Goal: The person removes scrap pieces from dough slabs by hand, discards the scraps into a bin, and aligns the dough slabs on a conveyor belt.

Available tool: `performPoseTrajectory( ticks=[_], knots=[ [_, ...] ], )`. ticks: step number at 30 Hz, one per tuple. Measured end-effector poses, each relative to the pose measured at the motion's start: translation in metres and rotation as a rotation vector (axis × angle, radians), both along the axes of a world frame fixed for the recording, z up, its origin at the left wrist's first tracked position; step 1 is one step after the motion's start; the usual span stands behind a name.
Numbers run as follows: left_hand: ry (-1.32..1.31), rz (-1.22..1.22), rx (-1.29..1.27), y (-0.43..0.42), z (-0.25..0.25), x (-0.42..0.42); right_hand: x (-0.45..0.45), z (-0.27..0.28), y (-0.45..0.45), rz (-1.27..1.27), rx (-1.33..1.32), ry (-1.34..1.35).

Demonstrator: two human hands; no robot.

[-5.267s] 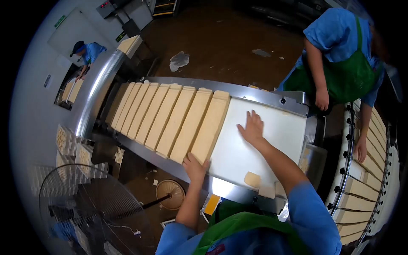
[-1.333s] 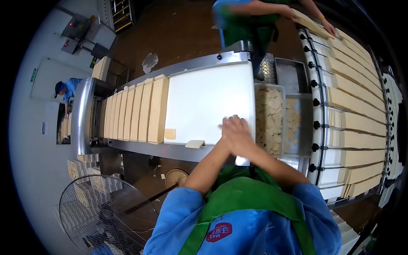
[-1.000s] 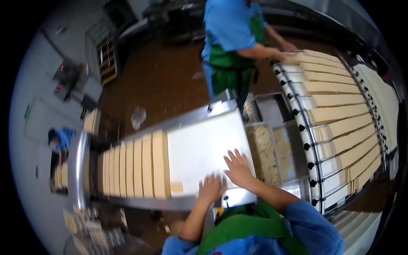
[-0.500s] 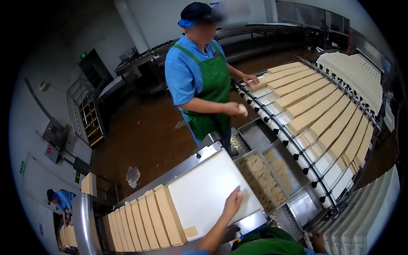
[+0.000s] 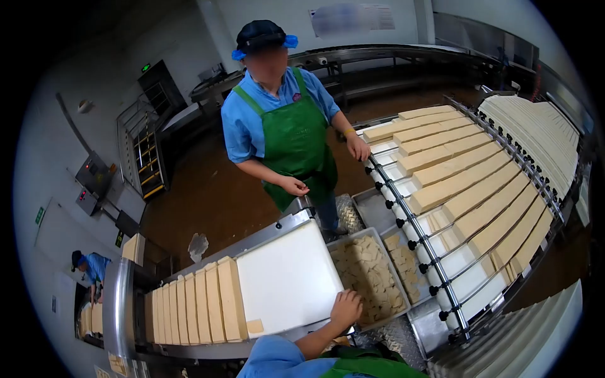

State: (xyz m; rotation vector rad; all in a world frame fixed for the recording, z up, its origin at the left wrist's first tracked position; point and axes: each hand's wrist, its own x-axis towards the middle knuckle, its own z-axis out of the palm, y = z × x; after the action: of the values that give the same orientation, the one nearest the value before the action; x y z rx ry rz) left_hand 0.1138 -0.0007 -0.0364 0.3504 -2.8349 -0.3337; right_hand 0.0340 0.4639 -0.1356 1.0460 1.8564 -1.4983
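My left hand [image 5: 346, 309] rests at the right corner of the white conveyor surface [image 5: 293, 277], beside a grey bin [image 5: 376, 325]. Its fingers look loosely spread, with nothing visible in them. Pale, flat scraps [image 5: 367, 277], like pieces of dough sheet, fill much of that bin. On the conveyor's left part stand upright stacks of beige sheets [image 5: 232, 299] in a row. A small square beige piece [image 5: 254, 326] lies near the front edge, by the last stack. My right hand is out of view.
A co-worker [image 5: 287, 135] in a green apron stands across, one hand on the right-hand conveyor's edge. That conveyor [image 5: 403, 217] carries long beige stacks under metal rods. A second scrap bin [image 5: 403, 264] adjoins the first. White ribbed trays [image 5: 517, 343] stand lower right; another person [image 5: 94, 271] works far left.
My left hand has come from above the white surface to its edge by the bin. My right hand has left the view. The co-worker turned toward me, and the pale piece in their hand no longer shows.
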Motion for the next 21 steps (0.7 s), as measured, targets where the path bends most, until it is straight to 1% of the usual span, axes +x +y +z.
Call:
performPoseTrajectory(
  ticks=[7, 11, 15, 18, 21],
  knots=[
    [-0.058, 0.049, 0.000, 0.002, -0.014, -0.001, -0.060, 0.001, 0.002, -0.003, -0.111, 0.035],
    [-0.014, 0.104, -0.013, 0.005, -0.016, -0.001, -0.084, 0.004, 0.010, -0.040, -0.146, 0.069],
    [-0.037, 0.094, -0.011, 0.006, -0.011, -0.001, -0.102, 0.015, 0.025, -0.127, -0.163, 0.104],
    [-0.064, 0.126, -0.012, 0.005, -0.015, -0.002, -0.103, 0.028, 0.039, -0.214, -0.168, 0.141],
    [-0.101, 0.101, -0.029, 0.004, -0.011, -0.003, -0.097, 0.041, 0.058, -0.325, -0.172, 0.193]
  ],
)
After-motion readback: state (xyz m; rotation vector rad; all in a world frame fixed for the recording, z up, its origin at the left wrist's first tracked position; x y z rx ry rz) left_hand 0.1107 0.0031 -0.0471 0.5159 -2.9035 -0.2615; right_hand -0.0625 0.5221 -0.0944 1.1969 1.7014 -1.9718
